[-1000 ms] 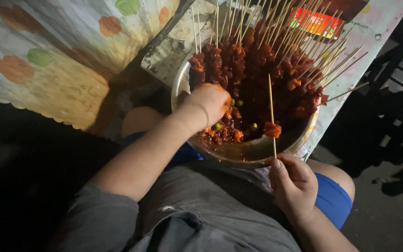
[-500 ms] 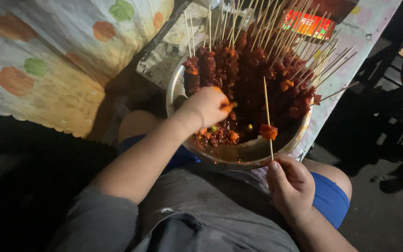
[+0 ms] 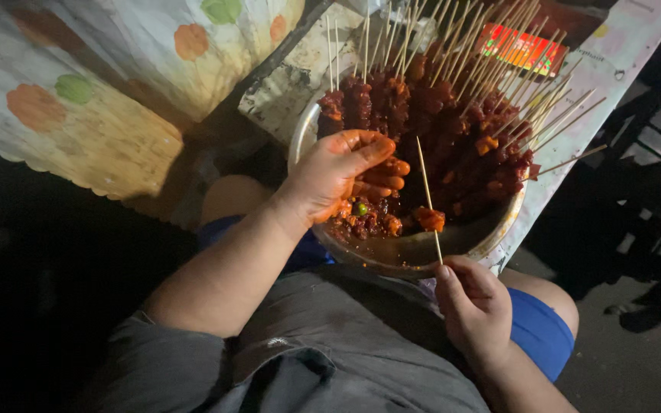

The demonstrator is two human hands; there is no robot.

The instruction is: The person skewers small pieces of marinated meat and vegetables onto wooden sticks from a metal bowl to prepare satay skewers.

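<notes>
- Left hand (image 3: 342, 176) curled over the near-left part of the metal bowl (image 3: 499, 229), fingers (image 3: 380, 172) bent inward and smeared red-orange, seemingly pinching a bit of marinated meat (image 3: 369, 218) out of the loose heap under them; exact catch hidden by the knuckles
- Right hand (image 3: 476, 306) below the bowl's near rim, thumb and fingertips pinched on the lower end of 1 bamboo skewer (image 3: 428, 195)
- Held nearly upright, tip leaning slightly away, with 1 orange chunk (image 3: 430, 219) already threaded low on the stick, just above the rim; likely kept there so the next piece slides on from the top
- Bowl resting on the lap, against the blue shorts (image 3: 537, 329) and grey shirt (image 3: 330, 359), close enough for both hands to work over it and drips to fall inside
- Finished skewers (image 3: 453, 115) packed along the far side of the bowl, meat ends down, bare sticks fanning up and outward past the far rim, probably to keep handles clean
- Patterned cloth (image 3: 93, 115) with orange and green spots at the upper left, well apart from the bowl
- Glowing red-orange panel (image 3: 525, 50) beyond the far rim, behind the stick tips
</notes>
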